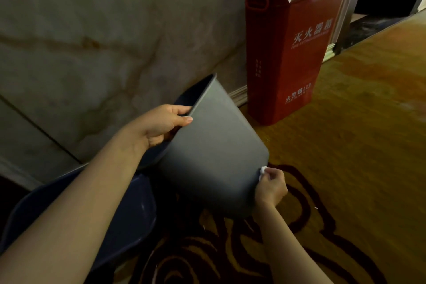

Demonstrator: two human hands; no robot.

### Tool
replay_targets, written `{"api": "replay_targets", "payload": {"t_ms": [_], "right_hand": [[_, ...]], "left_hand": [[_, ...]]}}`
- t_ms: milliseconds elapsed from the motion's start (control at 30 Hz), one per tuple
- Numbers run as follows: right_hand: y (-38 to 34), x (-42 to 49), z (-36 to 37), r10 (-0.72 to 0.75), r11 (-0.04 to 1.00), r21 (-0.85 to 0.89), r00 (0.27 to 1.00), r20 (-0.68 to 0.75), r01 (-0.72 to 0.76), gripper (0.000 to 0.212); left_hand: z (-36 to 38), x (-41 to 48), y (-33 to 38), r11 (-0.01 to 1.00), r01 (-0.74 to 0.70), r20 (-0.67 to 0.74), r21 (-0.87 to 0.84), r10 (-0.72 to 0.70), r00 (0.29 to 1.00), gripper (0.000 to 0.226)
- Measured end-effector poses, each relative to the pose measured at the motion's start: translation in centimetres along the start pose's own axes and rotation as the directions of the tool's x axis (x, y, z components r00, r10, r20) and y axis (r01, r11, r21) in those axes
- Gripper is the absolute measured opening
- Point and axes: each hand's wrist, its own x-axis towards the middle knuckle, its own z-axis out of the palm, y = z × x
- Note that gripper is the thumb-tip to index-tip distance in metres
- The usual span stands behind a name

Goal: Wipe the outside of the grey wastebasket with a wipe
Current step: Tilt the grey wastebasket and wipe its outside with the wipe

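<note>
1. The smooth grey plastic wastebasket (214, 145) tilts above the patterned carpet (345, 145), mouth up-left toward the marble wall (92, 30).
2. The left hand (161, 124) grips its rim.
3. The right hand (272, 187) pinches a white wipe (263, 170) against the basket's lower corner.

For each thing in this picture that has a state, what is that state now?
grey wastebasket: tilted, opening toward the wall
wipe: bunched, against the wastebasket's lower edge
left hand: grips the wastebasket's rim
right hand: pinches the wipe
red box: upright beside the wall
</note>
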Motion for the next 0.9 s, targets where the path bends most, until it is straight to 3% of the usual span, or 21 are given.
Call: {"api": "replay_targets", "payload": {"t_ms": [167, 300, 367, 433, 567, 700, 800, 900], "right_hand": [[-4.9, -5.1, 1.0, -0.221, 0.954, 0.223, 0.972, 0.078, 0.199, 0.009], [-8.3, -11.8, 2.2, -0.58, 0.8, 0.323, 0.789, 0.203, 0.505, 0.017], [-8.1, -13.1, 2.4, -0.657, 0.748, 0.299, 0.725, 0.207, 0.593, 0.022], [-6.9, -12.2, 2.2, -0.614, 0.784, 0.253, 0.768, 0.18, 0.567, 0.019], [-2.9, -8.0, 1.1, -0.306, 0.949, 0.116, 0.946, 0.11, 0.294, 0.013], [-0.3, -5.0, -0.3, -0.145, 0.989, -0.018, 0.986, 0.077, 0.147, 0.01], [-1.0, -4.9, -0.5, -0.156, 0.988, -0.007, 0.986, 0.066, 0.156, 0.008], [-3.9, -7.9, 0.5, -0.31, 0.948, 0.132, 0.937, 0.159, 0.291, 0.01]], "left_hand": [[0.4, 0.4, 0.3, 1.0, 0.011, 0.007, 0.003, -0.011, 1.0, 0.038], [0.8, 0.7, 0.4, 0.999, -0.017, 0.011, -0.051, 0.018, 1.0, 0.035], [0.8, 0.7, 0.4, 0.999, -0.019, 0.003, -0.036, 0.019, 1.0, 0.034], [0.5, 0.7, 0.3, 0.999, -0.015, -0.009, -0.049, 0.014, 1.0, 0.033], [-0.8, 0.6, 0.0, 0.995, 0.036, -0.021, -0.094, -0.038, 0.999, 0.03], [-1.4, 0.6, -0.2, 0.991, 0.056, -0.035, -0.118, -0.061, 0.998, 0.027], [-1.4, 0.6, -0.2, 0.991, 0.074, -0.023, -0.108, -0.077, 0.997, 0.026], [-1.3, 0.6, -0.1, 0.992, 0.09, -0.032, -0.091, -0.093, 0.995, 0.026]]}}
